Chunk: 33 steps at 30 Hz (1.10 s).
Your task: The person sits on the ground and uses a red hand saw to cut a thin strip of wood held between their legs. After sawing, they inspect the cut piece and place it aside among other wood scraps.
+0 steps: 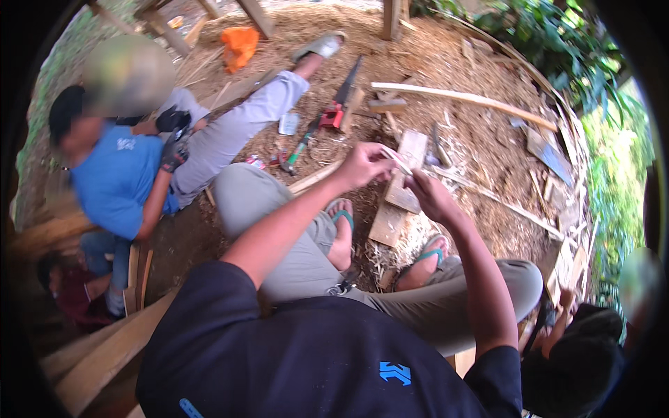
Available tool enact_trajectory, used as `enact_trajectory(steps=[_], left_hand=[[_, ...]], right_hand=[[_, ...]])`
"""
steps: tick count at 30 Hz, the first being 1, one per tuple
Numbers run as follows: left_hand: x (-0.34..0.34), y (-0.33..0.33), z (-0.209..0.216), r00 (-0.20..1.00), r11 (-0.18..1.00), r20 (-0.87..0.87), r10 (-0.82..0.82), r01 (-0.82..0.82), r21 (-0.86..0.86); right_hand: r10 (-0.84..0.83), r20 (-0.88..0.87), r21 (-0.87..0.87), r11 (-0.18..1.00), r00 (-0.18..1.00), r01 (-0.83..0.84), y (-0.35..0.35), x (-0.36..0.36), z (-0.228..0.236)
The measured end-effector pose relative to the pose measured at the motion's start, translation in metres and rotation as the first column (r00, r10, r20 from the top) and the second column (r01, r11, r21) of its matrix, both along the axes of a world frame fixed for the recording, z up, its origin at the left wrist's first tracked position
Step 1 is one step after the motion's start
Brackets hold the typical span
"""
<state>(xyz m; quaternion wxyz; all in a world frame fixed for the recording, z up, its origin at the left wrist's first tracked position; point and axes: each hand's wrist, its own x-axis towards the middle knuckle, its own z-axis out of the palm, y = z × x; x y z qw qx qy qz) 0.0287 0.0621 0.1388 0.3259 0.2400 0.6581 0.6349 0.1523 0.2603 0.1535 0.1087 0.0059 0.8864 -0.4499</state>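
A thin, pale wooden stick (396,159) is held up in front of me, slanting down from left to right. My left hand (365,166) pinches its upper left end, fingers closed. At the lower right end, my right hand (432,196) is closed around the stick, its fingers partly hidden. Beneath both hands lie short wooden boards (387,224) on the ground, with pale shavings (411,240) around them. My sandalled feet rest on either side of these boards.
Beyond my left hand lie a red-handled saw (333,113) and a green-handled hammer (301,148). A long wood strip (467,97) and a flat blade (550,159) are at right. Seated at left is a gloved co-worker (125,164); another person (578,355) is at lower right.
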Motion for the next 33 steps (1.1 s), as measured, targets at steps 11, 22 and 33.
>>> enact_trajectory(steps=[11, 22, 33], left_hand=[[0.011, 0.013, -0.012, 0.983, 0.982, -0.015, 0.184, -0.184, 0.036], [0.004, 0.015, -0.002, 0.878, 0.874, -0.007, 0.479, -0.476, 0.097], [0.001, 0.013, -0.010, 0.883, 0.881, -0.001, 0.469, -0.468, 0.075]], right_hand=[[-0.101, 0.188, -0.328, 0.931, 0.977, 0.160, -0.014, 0.000, -0.022], [-0.287, 0.118, -0.298, 0.903, 0.951, 0.309, 0.003, -0.012, -0.045], [-0.387, 0.109, -0.515, 0.766, 0.915, 0.385, 0.013, -0.015, -0.046]])
